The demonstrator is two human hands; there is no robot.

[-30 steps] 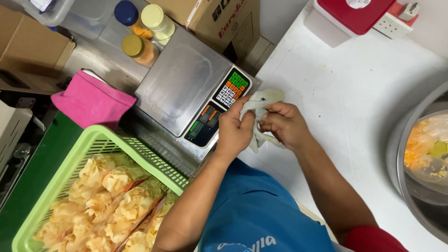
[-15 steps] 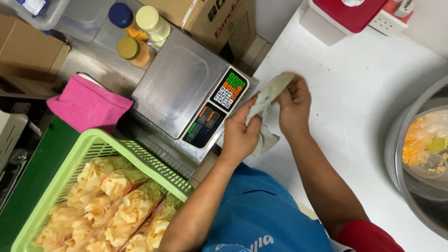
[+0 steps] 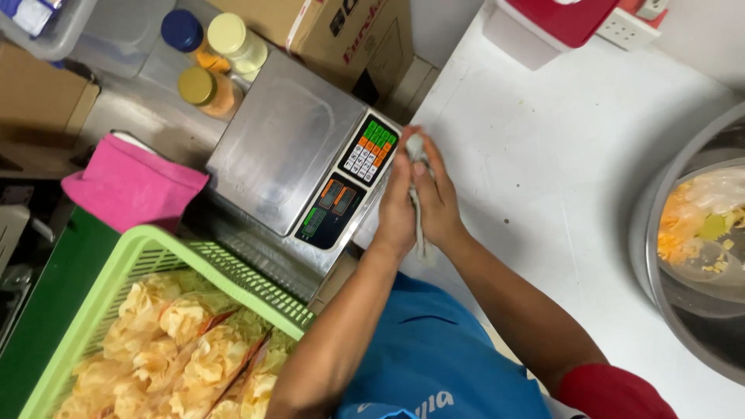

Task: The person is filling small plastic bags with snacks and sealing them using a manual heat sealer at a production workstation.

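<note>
Left hand [image 3: 397,209] and right hand [image 3: 439,206] press palm to palm, clamped shut on the crumpled grey-green cloth [image 3: 417,149], which pokes out above the fingertips and below the wrists, just beside the steel weighing scale [image 3: 287,143]

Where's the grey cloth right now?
In the head view the grey cloth is pressed between the left hand and right hand, over the white table, beside the scale.
</note>
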